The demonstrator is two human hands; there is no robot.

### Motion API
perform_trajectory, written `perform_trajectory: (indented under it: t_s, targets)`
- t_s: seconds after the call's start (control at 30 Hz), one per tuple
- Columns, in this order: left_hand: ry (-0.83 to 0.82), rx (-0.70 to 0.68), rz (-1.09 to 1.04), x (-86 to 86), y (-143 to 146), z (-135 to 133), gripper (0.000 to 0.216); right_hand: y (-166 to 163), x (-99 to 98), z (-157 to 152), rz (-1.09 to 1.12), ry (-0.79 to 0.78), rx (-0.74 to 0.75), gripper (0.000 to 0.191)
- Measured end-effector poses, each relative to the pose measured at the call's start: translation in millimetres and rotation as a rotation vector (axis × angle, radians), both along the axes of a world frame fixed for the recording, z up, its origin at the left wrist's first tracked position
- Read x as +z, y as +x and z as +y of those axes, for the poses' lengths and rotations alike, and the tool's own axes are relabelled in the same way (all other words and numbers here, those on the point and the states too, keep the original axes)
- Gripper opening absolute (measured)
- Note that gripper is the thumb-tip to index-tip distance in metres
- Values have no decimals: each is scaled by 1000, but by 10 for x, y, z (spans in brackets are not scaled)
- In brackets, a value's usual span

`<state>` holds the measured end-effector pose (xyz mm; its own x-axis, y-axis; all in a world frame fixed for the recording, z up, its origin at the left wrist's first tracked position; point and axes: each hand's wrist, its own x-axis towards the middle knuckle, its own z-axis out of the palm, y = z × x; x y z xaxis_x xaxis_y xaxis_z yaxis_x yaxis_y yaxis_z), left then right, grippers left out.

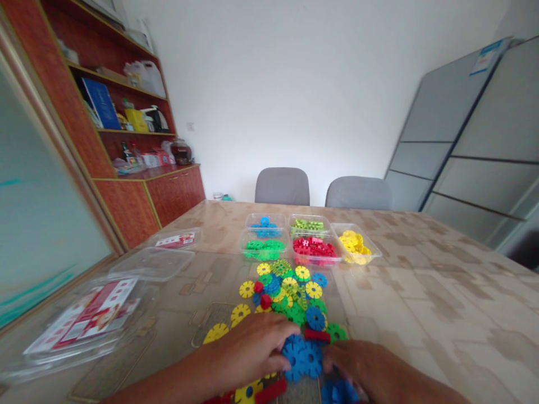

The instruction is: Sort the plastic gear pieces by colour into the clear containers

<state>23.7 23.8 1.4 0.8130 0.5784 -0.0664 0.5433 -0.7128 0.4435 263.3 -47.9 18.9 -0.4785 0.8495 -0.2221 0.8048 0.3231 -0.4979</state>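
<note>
Left hand [248,350] and right hand [366,370] rest palm-down on the counter [421,292]. Their fingertips touch the blue discs [301,356] between them, flanking the cluster so it stays steady. Grip closure: cannot tell. Beyond the fingers: mixed pile [290,292], then colour-sorted trays [376,253].

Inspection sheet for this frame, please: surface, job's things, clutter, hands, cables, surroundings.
Surface: table with a glossy beige patterned covering.
Job's things: mixed pile of toothed plastic discs; blue disc cluster between the hands; clear tubs sorted by colour: blue tub, light-green tub, dark-green tub, red tub, yellow tub.
Clutter: clear lid and labelled lid at the left.
Hands: left hand has fingertips on the blue disc cluster; right hand is at its other side, contact unclear; grip unclear for both.
Cables: nothing seen.
Surroundings: grey chairs, wooden shelf unit, grey panels.
</note>
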Motion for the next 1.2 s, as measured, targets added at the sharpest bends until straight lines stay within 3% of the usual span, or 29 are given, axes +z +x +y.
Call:
perform_trajectory:
  t_s: [0.17, 0.3, 0.57, 0.77, 1.1, 1.2]
  targets:
    - [-90, 82, 14, -1, -26, 10, 31, -36, 49, -57, 79, 69, -12, 34]
    - [-162, 102, -54, 22, -33, -10, 37, -32, 77, -62, 59, -20, -34, 30]
    - [-228, 63, -134, 48, 1, -48, 18, 315, 240, 157, 113, -113, -78, 31]
    - [-248, 1, -100, 54, 40, -117, 41, 499, 104, 306, 153, -208, -72, 28]
    - [-135, -40, -21, 94, 135, -159, 60, 455, 83, 300, -81, -39, -179, 31]
    - [-123, -52, 2, 95, 148, -145, 57, 453, 67, 307, -123, -20, -169, 32]
